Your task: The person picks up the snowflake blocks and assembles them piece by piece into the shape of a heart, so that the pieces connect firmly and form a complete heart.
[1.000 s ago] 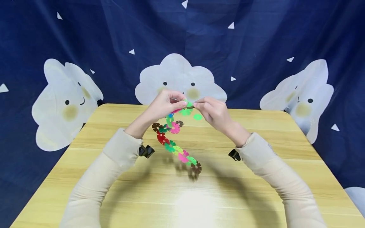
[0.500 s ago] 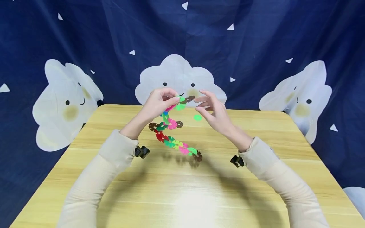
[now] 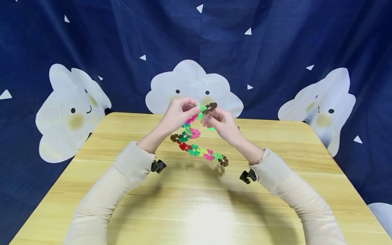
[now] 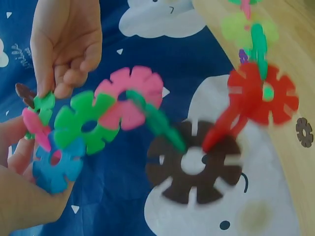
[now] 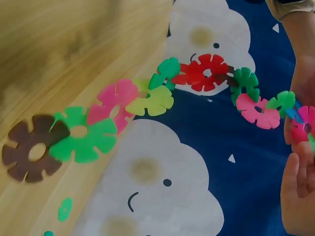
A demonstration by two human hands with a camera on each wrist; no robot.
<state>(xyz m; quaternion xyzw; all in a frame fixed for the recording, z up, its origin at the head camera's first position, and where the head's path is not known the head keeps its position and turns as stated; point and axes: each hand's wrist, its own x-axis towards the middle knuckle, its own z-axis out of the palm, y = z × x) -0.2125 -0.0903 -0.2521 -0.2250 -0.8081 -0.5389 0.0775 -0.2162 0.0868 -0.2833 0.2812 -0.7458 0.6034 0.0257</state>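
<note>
Backed by navy cloud-print curtain (image 3: 260, 51), above pale wood table (image 3: 137, 211): hanging chain of flower discs (image 3: 184, 136). Pinched near top end by left hand (image 3: 179, 114), likely to steady joints while letting lower length dangle free. Close to same end with right hand (image 3: 226, 127), fingers bent; cannot tell if pinching or just touching. On table, apart: loose green disc (image 5: 65, 209).

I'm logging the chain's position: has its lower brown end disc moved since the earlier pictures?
Yes: in the head view, the brown disc shifted rightward and toward the table's far edge.
</note>
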